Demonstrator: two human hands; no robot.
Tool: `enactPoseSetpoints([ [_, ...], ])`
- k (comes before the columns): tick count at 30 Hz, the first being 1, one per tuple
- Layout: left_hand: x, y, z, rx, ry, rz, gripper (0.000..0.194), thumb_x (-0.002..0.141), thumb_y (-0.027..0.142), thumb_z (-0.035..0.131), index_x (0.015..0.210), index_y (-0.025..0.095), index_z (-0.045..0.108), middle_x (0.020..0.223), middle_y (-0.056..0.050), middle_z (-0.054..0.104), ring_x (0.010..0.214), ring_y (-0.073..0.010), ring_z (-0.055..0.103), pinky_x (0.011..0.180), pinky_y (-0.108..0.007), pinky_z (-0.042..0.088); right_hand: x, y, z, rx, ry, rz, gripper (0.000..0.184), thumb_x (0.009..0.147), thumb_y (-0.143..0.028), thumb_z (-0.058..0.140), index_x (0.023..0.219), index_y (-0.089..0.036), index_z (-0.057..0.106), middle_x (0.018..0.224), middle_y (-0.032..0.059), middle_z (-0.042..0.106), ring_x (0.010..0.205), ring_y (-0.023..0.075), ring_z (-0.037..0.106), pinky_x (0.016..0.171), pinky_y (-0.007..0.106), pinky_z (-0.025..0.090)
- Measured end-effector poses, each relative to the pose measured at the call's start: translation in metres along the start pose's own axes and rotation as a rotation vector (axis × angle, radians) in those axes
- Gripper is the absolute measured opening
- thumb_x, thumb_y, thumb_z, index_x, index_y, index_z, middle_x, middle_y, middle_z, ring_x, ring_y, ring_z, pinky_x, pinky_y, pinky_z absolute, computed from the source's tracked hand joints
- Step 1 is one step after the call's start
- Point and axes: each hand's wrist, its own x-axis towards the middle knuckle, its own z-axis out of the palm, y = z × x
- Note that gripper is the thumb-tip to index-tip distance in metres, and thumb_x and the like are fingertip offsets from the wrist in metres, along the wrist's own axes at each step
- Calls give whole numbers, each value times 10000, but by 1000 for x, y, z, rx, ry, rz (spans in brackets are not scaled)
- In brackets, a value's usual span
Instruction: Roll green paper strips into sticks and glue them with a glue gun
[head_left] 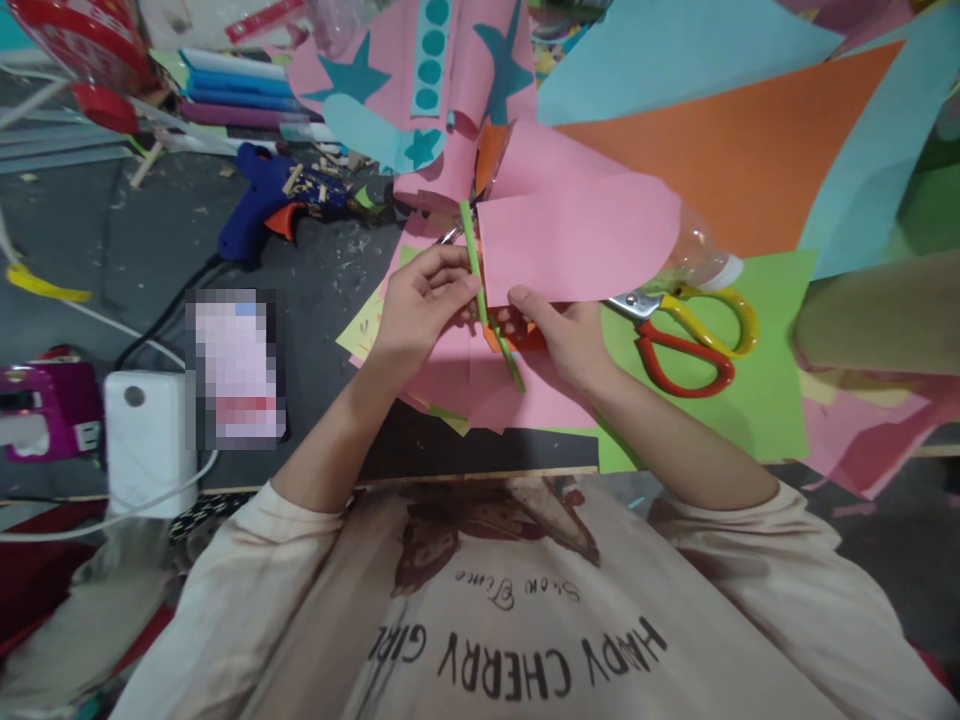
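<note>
Left grip (424,305): I pinch the green strip (472,245) | right grip (566,335): I hold the pink-wrapped bottle (577,225) | best: strip flush, light squeeze

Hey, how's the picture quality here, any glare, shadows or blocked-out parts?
Head view: coarse pixel blocks cover the phone; head view: small glints on the scissors, at the pivot, and on the clear end of the pink-wrapped bottle; head view: soft shading on the pink paper below the left hand.
</note>
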Motion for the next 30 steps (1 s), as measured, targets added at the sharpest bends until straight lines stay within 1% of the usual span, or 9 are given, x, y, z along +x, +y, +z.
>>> enactPoseSetpoints([
  [3,0,1,-1,8,-23,13,304,789,485,741,874,222,616,662,40,587,506,-85,580,460,-228,510,0,0,-1,5,-18,28,373,678,-518,806,643,-187,637,629,-14,625,550,84,565,558,247,493],
  [6,1,1,-2,12,-36,11,287,803,474,732,866,220,613,658,38,588,500,-89,581,463,-239,516,-1,0,-1,-7,-35,23,367,689,-508,806,649,-187,632,620,-19,612,560,88,573,577,253,501],
  [13,3,-3,-5,6,-32,15,339,766,524,755,863,226,625,642,44,590,473,-83,568,451,-232,507,-1,1,-2,-30,-65,20,378,709,-530,786,652,-195,621,612,-24,610,549,86,570,540,245,489],
  [19,2,-3,-5,29,-42,46,350,774,542,743,890,233,625,659,40,588,503,-95,593,467,-243,522,-2,0,0,-21,-53,26,386,673,-539,808,645,-198,630,608,-24,627,541,86,572,540,251,506],
  [22,2,-4,-5,45,-26,61,360,774,546,742,919,239,622,662,47,577,497,-86,587,477,-238,526,-2,-1,0,-55,-41,36,375,685,-525,801,641,-194,629,612,-18,631,535,86,562,536,254,508],
  [25,2,-4,-6,51,-30,64,367,772,549,743,938,243,627,667,51,569,496,-80,581,483,-234,530,-1,-2,0,-64,-56,30,341,702,-488,795,652,-188,641,621,-9,641,543,92,571,550,261,519],
  [27,3,-4,-8,59,-36,79,360,770,541,748,939,243,636,690,45,576,536,-85,599,509,-238,544,-1,-2,0,-58,-68,29,329,704,-474,795,653,-187,644,624,-6,646,551,95,579,555,260,518],
  [30,3,-5,-10,92,-27,113,355,753,513,774,949,243,654,768,24,608,678,-110,651,613,-258,584,-1,-1,0,-48,-76,44,337,692,-483,801,661,-189,640,622,-8,645,554,96,581,551,259,511],
])
